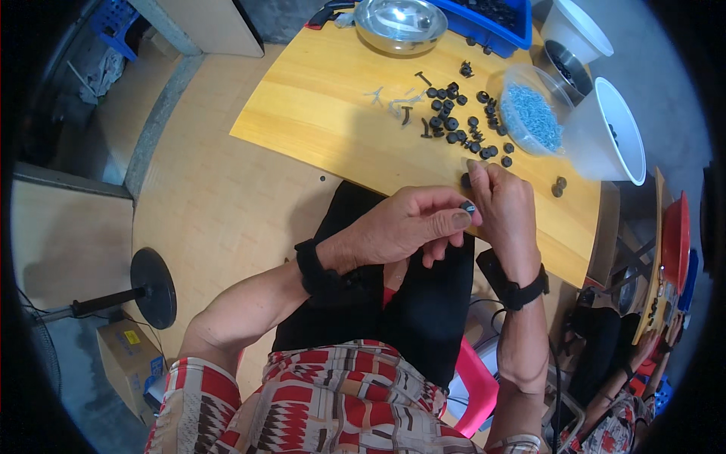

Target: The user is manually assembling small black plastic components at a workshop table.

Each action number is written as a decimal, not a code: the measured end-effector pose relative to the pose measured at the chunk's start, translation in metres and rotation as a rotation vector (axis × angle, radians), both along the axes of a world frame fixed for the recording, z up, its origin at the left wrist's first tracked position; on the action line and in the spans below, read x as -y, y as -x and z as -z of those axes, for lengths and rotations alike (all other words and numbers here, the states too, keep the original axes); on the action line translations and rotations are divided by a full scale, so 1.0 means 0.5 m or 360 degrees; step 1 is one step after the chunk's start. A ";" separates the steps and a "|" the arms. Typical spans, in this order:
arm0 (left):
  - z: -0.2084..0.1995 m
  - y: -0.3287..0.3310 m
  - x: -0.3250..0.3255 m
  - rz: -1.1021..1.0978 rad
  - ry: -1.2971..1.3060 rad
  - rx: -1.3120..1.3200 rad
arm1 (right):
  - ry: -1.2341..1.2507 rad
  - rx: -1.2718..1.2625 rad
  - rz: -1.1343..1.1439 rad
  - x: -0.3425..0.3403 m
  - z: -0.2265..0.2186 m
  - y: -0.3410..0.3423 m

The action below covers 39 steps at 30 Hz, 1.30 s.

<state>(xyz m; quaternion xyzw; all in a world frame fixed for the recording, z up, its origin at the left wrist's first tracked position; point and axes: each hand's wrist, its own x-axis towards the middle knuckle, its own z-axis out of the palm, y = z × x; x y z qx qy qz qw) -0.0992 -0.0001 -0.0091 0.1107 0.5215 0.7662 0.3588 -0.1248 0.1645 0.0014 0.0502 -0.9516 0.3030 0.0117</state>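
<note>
Over the near edge of the table, my left hand (412,223) pinches a small dark piece with a light spot (468,206) between thumb and fingers. Close against it on the right is my right hand (505,200), its fingers curled and thumb pointing away from me. A black round knob-like part (466,181) shows at that thumb; whether the hand grips it or it lies on the table is unclear. Beyond the hands, many loose black knob-like parts (451,123) are scattered, beside several pale slender pieces (408,100) and a dark T-shaped piece (407,115).
On the yellow wooden table (302,98) stand a steel bowl (401,26), a blue bin (491,19) of black parts, and a clear tub (533,113) of bluish small pieces. White buckets (605,132) line the right edge. Another person's arm (643,352) shows at the lower right.
</note>
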 end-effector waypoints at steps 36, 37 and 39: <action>0.014 -0.072 -0.026 -0.0280 -0.0351 0.0026 | 0.1283 -0.0117 0.0203 0.003 -0.011 -0.202; 0.013 -0.073 -0.026 -0.0279 -0.0356 0.0023 | 0.1341 -0.0071 0.0218 0.002 -0.011 -0.205; 0.012 -0.073 -0.024 -0.0193 -0.0330 0.0146 | 0.1376 -0.0067 0.0213 -0.001 -0.016 -0.210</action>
